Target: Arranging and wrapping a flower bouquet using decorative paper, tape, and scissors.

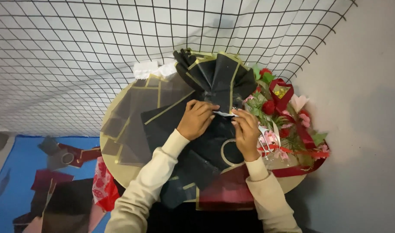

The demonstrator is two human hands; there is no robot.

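**Taping the pleated black wrap at its waist**

I see both hands meeting at the pinched base of the fan of black paper [214, 75], which stands spread at the far edge of the round table [119, 170]; between the fingertips runs a short strip of clear tape [224, 114], stretched flat across the gather.

My left hand [196, 119] is curled, fingers closed down on the near end of the strip and pressing it onto the paper; my right hand [245, 133] pinches the other end between thumb and forefinger, the remaining fingers loosely folded; I cannot tell whether it grips anything besides the tape.

To do this well, I judge the strip should stay taut and level, laid down from one side so no bubble forms, while the pleats stay bunched tight under it; slack here would let the fan splay.

Both forearms come in from below in cream sleeves, wrists bent inward, knuckles up; a tape roll [232, 152] lies just below the hands on the dark sheets; red and pink flowers [275, 108] with ribbon sit to the right.
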